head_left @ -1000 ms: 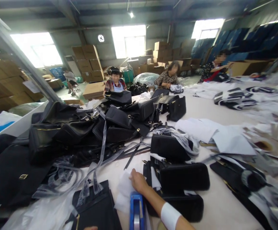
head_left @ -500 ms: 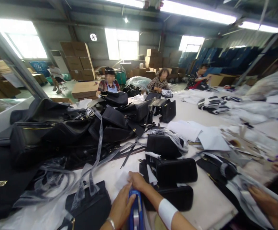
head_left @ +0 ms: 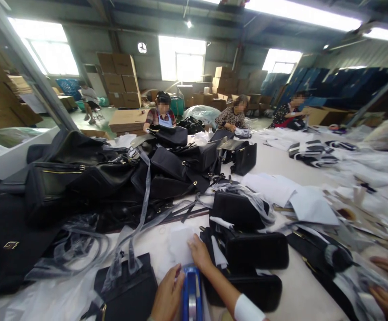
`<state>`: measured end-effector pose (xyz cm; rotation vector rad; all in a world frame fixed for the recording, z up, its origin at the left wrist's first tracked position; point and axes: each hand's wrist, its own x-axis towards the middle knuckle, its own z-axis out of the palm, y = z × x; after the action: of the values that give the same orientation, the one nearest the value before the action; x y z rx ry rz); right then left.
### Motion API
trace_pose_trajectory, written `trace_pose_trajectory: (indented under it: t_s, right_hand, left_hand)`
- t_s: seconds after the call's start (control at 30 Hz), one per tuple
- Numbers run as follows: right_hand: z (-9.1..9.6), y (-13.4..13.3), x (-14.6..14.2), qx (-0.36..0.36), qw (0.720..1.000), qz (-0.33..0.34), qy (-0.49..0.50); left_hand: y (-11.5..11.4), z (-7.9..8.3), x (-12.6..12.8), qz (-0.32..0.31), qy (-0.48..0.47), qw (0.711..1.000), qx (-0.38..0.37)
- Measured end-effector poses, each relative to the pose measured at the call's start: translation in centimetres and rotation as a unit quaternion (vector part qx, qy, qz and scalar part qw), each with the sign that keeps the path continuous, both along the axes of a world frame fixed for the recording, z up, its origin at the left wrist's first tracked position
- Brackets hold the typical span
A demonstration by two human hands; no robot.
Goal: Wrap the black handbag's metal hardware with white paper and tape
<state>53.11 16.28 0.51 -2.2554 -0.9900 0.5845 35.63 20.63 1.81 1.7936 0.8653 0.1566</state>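
Observation:
My left hand [head_left: 167,292] is beside a blue tape dispenser [head_left: 193,292], its fingers drawn together near the front end. Whatever sits between those fingertips is too small to make out. My right hand [head_left: 201,255] reaches forward past the dispenser to the edge of some white paper [head_left: 181,244]. Its fingers are bent and close together, and their grip is partly hidden. A small black bag [head_left: 127,285] with clear plastic strips lies left of my left hand. Black bags [head_left: 257,250] with white paper in them lie stacked against my right forearm.
A large heap of black bags [head_left: 90,178] covers the table's left side. Clear plastic strips [head_left: 76,249] trail nearby. At right, another person's hands [head_left: 385,296] hold a wrapped black bag [head_left: 324,263]. White sheets [head_left: 314,205] lie beyond. Several people sit across the table.
My hands have parted: the right moved forward from the dispenser's front to the white paper, the left drew slightly back. The view has swung a little to the left.

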Motion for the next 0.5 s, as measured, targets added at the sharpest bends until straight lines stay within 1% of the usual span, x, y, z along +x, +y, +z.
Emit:
trace_pose_trajectory:
  t_s: [0.03, 0.07, 0.1, 0.17, 0.2, 0.23, 0.27, 0.3, 0.33, 0.37, 0.43, 0.47, 0.5]
  right_hand:
    - [0.8, 0.0, 0.2, 0.010, 1.000, 0.006, -0.001]
    - [1.7, 0.0, 0.4, 0.019, 1.000, 0.019, -0.001]
    - [2.8, 0.0, 0.6, 0.029, 0.999, 0.041, 0.002]
    - [4.9, 0.2, 0.6, 0.043, 0.993, 0.108, 0.018]
    - [5.9, 0.3, 0.4, 0.048, 0.987, 0.148, 0.029]
    - [6.8, 0.5, 0.1, 0.050, 0.980, 0.189, 0.040]
    - [7.7, 0.7, -0.3, 0.051, 0.971, 0.227, 0.051]
    - [8.4, 1.1, -0.8, 0.051, 0.963, 0.259, 0.061]
    - [8.9, 1.4, -1.4, 0.050, 0.955, 0.283, 0.069]
    - [9.3, 1.8, -2.1, 0.051, 0.950, 0.300, 0.076]
    - [9.7, 2.5, -3.5, 0.053, 0.946, 0.309, 0.084]
    - [9.7, 2.7, -4.2, 0.057, 0.947, 0.304, 0.088]
    - [9.6, 2.9, -4.8, 0.060, 0.949, 0.296, 0.092]
  left_hand:
    - [0.6, 0.3, -0.3, 0.025, -0.005, 1.000, -0.005]
    - [1.2, 0.9, -0.6, 0.054, -0.010, 0.998, 0.007]
    - [1.9, 1.7, -1.0, 0.083, -0.016, 0.996, 0.037]
    - [3.3, 4.2, -1.8, 0.118, -0.035, 0.983, 0.136]
    - [4.0, 5.7, -2.1, 0.114, -0.049, 0.973, 0.193]
    - [4.7, 7.2, -2.4, 0.096, -0.062, 0.965, 0.236]
    - [5.4, 8.6, -2.6, 0.070, -0.072, 0.961, 0.256]
    - [6.2, 9.7, -2.8, 0.042, -0.075, 0.965, 0.248]
    - [6.9, 10.5, -3.0, 0.009, -0.067, 0.976, 0.209]
    - [7.6, 11.0, -3.4, -0.017, -0.047, 0.987, 0.151]
    - [8.4, 10.9, -4.5, -0.039, -0.009, 0.998, 0.053]
    - [8.6, 10.6, -5.3, -0.035, 0.002, 0.999, 0.024]
    - [8.7, 10.2, -6.2, -0.021, 0.004, 1.000, 0.010]
